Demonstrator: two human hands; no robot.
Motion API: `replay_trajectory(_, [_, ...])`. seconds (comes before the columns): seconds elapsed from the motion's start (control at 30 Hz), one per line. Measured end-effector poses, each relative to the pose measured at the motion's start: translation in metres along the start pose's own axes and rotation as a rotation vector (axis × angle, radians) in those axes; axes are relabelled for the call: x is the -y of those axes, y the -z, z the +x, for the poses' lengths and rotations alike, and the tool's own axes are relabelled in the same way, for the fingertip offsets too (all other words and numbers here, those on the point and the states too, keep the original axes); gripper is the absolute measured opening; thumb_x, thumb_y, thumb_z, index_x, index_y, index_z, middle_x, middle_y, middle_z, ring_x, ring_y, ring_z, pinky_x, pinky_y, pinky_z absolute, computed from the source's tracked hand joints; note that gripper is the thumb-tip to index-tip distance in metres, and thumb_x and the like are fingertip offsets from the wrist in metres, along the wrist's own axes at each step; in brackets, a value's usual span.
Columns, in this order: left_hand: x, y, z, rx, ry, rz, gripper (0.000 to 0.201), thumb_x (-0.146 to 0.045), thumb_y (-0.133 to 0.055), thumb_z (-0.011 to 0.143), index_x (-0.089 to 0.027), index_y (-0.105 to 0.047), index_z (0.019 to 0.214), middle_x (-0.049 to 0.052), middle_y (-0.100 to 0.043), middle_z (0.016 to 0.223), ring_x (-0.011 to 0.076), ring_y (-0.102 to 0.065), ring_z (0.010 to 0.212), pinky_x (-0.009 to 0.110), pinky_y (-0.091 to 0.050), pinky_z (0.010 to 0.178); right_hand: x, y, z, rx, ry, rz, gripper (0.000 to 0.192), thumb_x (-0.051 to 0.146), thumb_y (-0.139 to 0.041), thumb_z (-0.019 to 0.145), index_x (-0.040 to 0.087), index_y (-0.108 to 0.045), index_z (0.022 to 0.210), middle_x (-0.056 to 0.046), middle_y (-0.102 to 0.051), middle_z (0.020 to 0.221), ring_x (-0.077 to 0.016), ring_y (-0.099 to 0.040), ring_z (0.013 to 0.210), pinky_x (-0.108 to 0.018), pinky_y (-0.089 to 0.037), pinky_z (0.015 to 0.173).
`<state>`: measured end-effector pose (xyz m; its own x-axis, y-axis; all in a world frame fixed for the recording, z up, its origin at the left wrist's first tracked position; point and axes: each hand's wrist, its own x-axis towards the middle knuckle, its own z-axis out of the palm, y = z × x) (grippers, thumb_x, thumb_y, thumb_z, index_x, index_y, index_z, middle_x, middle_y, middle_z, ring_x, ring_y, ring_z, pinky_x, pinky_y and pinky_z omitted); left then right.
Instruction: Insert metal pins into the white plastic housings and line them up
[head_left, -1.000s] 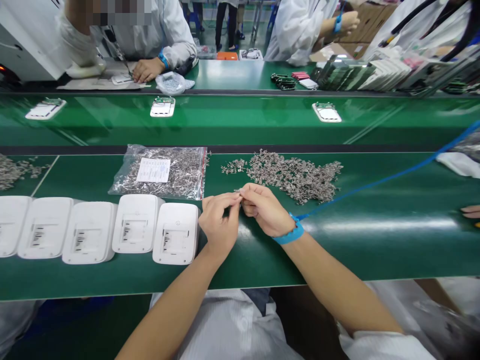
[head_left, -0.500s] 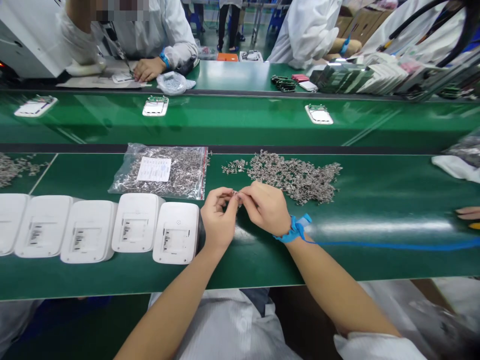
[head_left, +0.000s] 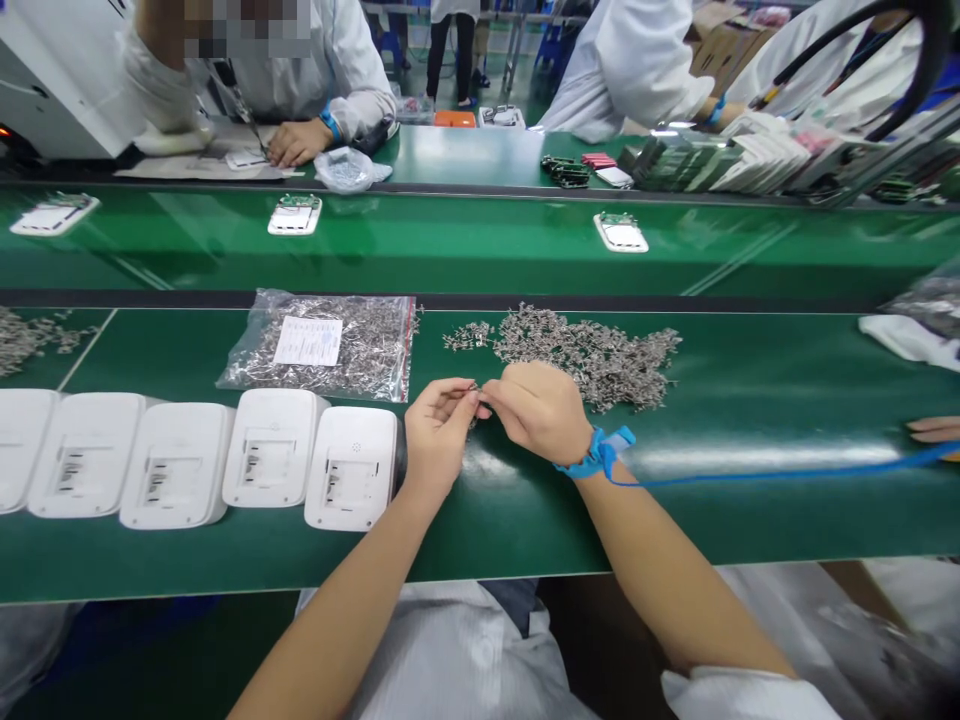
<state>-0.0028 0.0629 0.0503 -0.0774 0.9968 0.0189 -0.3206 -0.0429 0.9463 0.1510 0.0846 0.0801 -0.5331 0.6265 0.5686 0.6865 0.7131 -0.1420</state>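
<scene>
My left hand is closed in a pinch on a small metal piece, mostly hidden by the fingertips. Against it, the fingers of my right hand pinch at the same spot; whether they grip the piece too is hidden. Just beyond my right hand lies a loose pile of small metal pieces. Left of that is a clear zip bag full of similar pieces, with a white label. A row of several white plastic housings stands left of my left hand, their slotted recesses facing up.
A blue wrist strap on my right wrist trails its cord rightward. Beyond the bench, a green conveyor carries white panels with circuit boards. Across it a co-worker's hand rests by a tool. Another person's fingers show at right.
My right hand has shifted slightly right, its fingertips still by my left fingertips. The panels on the conveyor have moved left. A co-worker's arm at the back right has reached further right.
</scene>
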Motion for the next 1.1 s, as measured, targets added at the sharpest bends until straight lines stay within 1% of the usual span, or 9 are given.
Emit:
replay_trajectory(0.13, [-0.002, 0.001, -0.004, 0.029, -0.045, 0.157, 0.019, -0.031, -0.070, 0.084, -0.018, -0.068, 0.097, 0.002, -0.069, 0.075, 0.0128, -0.066, 0.066, 0.023, -0.055, 0.064, 0.001, 0.001, 0.001, 0.041, -0.090, 0.189, 0.028, 0.032, -0.044, 0.102, 0.019, -0.062, 0.085, -0.004, -0.058, 0.073, -0.0152, -0.050, 0.069, -0.029, -0.034, 0.068])
replay_trajectory(0.3, [-0.008, 0.004, -0.010, 0.112, -0.210, 0.492, 0.016, -0.030, -0.059, 0.091, -0.020, -0.071, 0.092, 0.003, -0.068, 0.080, 0.0145, -0.063, 0.069, 0.024, -0.051, 0.064, -0.003, 0.001, 0.004, 0.074, -0.296, 0.533, 0.019, 0.034, -0.049, 0.099, 0.020, -0.063, 0.097, -0.002, -0.060, 0.073, -0.0139, -0.050, 0.062, -0.027, -0.035, 0.061])
replay_trajectory(0.43, [-0.008, 0.007, -0.008, 0.154, -0.220, 0.478, 0.018, -0.033, -0.058, 0.092, -0.021, -0.071, 0.092, 0.003, -0.067, 0.081, 0.0161, -0.063, 0.069, 0.026, -0.052, 0.064, -0.012, 0.000, 0.009, 0.138, -0.417, 0.775, 0.027, 0.039, -0.055, 0.094, 0.019, -0.061, 0.078, 0.000, -0.056, 0.066, -0.0132, -0.046, 0.059, -0.026, -0.032, 0.056])
replay_trajectory(0.6, [-0.011, 0.004, -0.005, 0.053, -0.379, 0.474, 0.016, -0.032, -0.061, 0.090, -0.021, -0.070, 0.085, 0.004, -0.068, 0.085, 0.0184, -0.065, 0.078, 0.028, -0.053, 0.070, -0.013, -0.006, 0.008, 0.152, -0.424, 0.763, 0.048, 0.054, -0.043, 0.099, 0.018, -0.053, 0.069, 0.000, -0.052, 0.065, -0.0132, -0.045, 0.063, -0.027, -0.032, 0.060])
replay_trajectory(0.73, [-0.014, 0.001, -0.001, -0.027, -0.477, 0.578, 0.017, -0.032, -0.061, 0.089, -0.021, -0.068, 0.078, 0.003, -0.066, 0.078, 0.0179, -0.063, 0.071, 0.027, -0.051, 0.064, -0.010, -0.014, 0.008, 0.181, -0.475, 0.856, 0.057, 0.066, -0.035, 0.098, 0.018, -0.054, 0.075, -0.002, -0.056, 0.072, -0.0150, -0.049, 0.068, -0.027, -0.037, 0.064])
replay_trajectory(0.83, [-0.012, 0.001, 0.000, -0.094, -0.538, 0.697, 0.015, -0.031, -0.058, 0.090, -0.022, -0.070, 0.088, 0.003, -0.065, 0.077, 0.0180, -0.061, 0.068, 0.029, -0.051, 0.064, -0.009, -0.014, 0.008, 0.233, -0.455, 0.860, 0.056, 0.065, -0.036, 0.098, 0.018, -0.052, 0.074, -0.001, -0.054, 0.072, -0.0144, -0.048, 0.068, -0.027, -0.036, 0.064])
replay_trajectory(0.93, [-0.009, 0.002, 0.000, -0.049, -0.549, 0.732, 0.023, -0.032, -0.053, 0.093, -0.022, -0.072, 0.102, 0.005, -0.066, 0.082, 0.0190, -0.062, 0.071, 0.031, -0.051, 0.067, -0.011, -0.012, 0.008, 0.246, -0.407, 0.791, 0.048, 0.055, -0.042, 0.100, 0.017, -0.050, 0.071, 0.000, -0.052, 0.068, -0.0126, -0.045, 0.064, -0.026, -0.033, 0.062])
replay_trajectory(1.0, [-0.007, 0.003, 0.002, 0.011, -0.516, 0.707, 0.024, -0.034, -0.052, 0.093, -0.021, -0.072, 0.097, 0.006, -0.066, 0.085, 0.0191, -0.062, 0.073, 0.031, -0.051, 0.067, -0.013, -0.010, 0.008, 0.215, -0.357, 0.745, 0.041, 0.045, -0.043, 0.100, 0.017, -0.053, 0.072, 0.000, -0.054, 0.068, -0.0127, -0.047, 0.065, -0.026, -0.034, 0.063])
replay_trajectory(1.1, [-0.004, 0.004, 0.010, 0.072, -0.387, 0.616, 0.023, -0.039, -0.057, 0.090, -0.019, -0.068, 0.088, 0.002, -0.061, 0.075, 0.0171, -0.057, 0.065, 0.028, -0.047, 0.060, -0.016, -0.008, 0.011, 0.121, -0.230, 0.621, 0.030, 0.033, -0.046, 0.096, 0.017, -0.057, 0.074, -0.001, -0.057, 0.071, -0.0139, -0.049, 0.069, -0.028, -0.034, 0.068])
